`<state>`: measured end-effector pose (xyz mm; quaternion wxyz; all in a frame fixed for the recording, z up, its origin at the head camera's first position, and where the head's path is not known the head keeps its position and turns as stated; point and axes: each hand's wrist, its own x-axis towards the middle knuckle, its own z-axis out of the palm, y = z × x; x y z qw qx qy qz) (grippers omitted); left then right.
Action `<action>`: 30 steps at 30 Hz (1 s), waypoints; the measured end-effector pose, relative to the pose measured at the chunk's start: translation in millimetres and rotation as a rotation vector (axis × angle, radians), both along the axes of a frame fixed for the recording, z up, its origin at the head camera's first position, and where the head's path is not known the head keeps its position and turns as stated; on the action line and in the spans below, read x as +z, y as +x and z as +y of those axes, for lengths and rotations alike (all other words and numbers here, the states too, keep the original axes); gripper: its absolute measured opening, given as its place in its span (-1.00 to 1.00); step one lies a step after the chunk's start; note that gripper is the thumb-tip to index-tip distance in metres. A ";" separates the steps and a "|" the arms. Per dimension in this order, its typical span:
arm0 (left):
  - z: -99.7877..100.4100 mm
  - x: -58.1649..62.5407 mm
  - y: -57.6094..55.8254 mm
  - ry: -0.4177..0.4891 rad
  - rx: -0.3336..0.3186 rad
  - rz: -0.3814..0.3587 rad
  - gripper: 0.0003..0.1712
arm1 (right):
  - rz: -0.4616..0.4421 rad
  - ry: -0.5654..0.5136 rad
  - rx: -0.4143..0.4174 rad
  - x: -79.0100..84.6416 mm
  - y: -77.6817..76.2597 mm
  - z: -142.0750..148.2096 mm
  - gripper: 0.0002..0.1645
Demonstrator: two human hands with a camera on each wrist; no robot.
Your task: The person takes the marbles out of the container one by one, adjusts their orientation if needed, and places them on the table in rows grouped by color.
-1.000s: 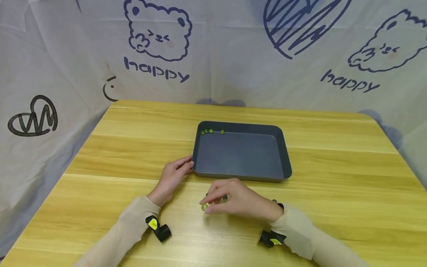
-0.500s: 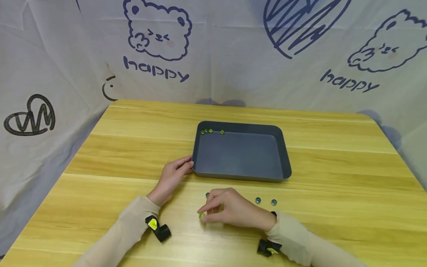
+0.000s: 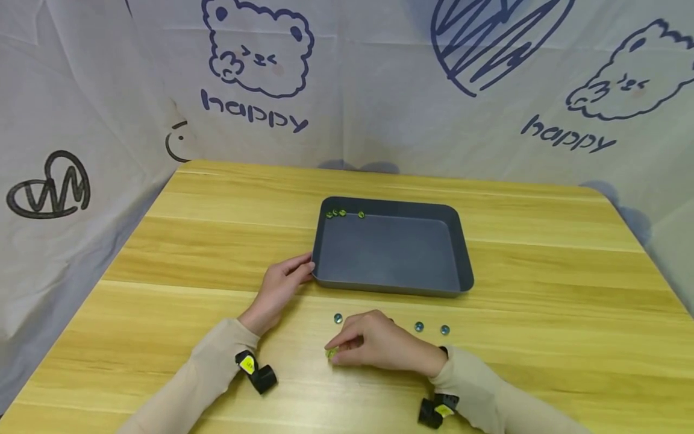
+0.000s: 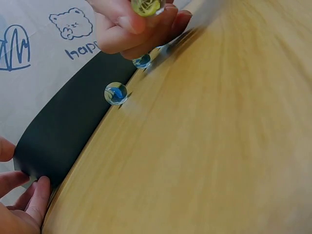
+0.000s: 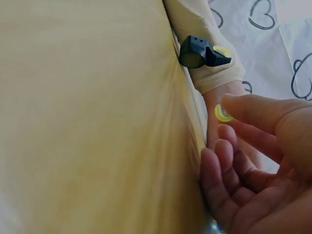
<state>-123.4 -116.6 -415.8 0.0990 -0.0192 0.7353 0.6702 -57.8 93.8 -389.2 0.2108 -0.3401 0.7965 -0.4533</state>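
My right hand [image 3: 379,340] pinches a clear marble with a yellow-green swirl [image 3: 331,354] between thumb and forefinger. In the right wrist view this marble [image 5: 223,113] shows at the thumb tip, the other fingers curled below it. At the near left corner of a dark grey rectangular baking tray [image 3: 393,288], my left hand [image 3: 278,290] touches the side wall with its fingers fairly straight. Four-sided and shallow, the tray has several yellow-green marbles [image 3: 342,213] along its far left edge. Blue marbles [image 3: 419,326] lie in a loose row in front of it, one partly hidden by my right hand.
Everything stands on a light wood table [image 3: 206,241]. A white cloth [image 3: 368,120] with drawings hangs behind it and at the left. A small black camera [image 3: 264,378] sits on the left wrist, and another camera [image 3: 430,414] on the right.
My right hand has come nearer to the body with the yellow-green marble, uncovering blue marbles on the table. My left hand and the tray have stayed in place.
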 end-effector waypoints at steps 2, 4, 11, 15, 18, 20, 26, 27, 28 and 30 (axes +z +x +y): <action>1.4 0.4 0.7 0.004 -0.003 -0.005 -0.53 | -0.014 -0.012 -0.010 -1.9 1.4 1.4 -0.79; 2.5 1.3 1.5 0.007 -0.006 -0.008 -0.53 | -0.020 -0.030 -0.028 -4.0 3.0 2.7 -0.80; 2.2 4.5 3.0 0.014 -0.003 -0.024 -0.53 | 0.058 -0.048 -0.093 -7.9 8.3 5.1 -0.81; 2.1 5.0 2.8 0.008 -0.002 -0.028 -0.54 | 0.097 -0.015 -0.103 -7.9 8.6 4.7 -0.83; 2.3 4.5 2.3 0.008 -0.004 -0.021 -0.54 | 0.112 0.010 -0.108 -6.6 7.1 4.0 -0.84; 2.7 3.7 1.9 0.008 -0.003 -0.019 -0.55 | 0.113 0.024 -0.119 -5.7 6.8 3.6 -0.84; 2.0 3.7 2.3 0.010 -0.006 -0.024 -0.54 | 0.145 0.055 -0.146 -5.0 9.6 -0.1 -0.84; 1.9 4.1 2.5 0.010 -0.005 -0.026 -0.54 | 0.152 0.056 -0.150 -5.2 10.1 -0.8 -0.84; 1.7 4.2 2.6 0.012 -0.004 -0.025 -0.53 | 0.157 0.060 -0.156 -5.1 10.1 -1.3 -0.84; 1.6 4.2 2.5 0.012 0.000 -0.026 -0.53 | 0.153 0.065 -0.170 -4.9 10.3 -2.3 -0.83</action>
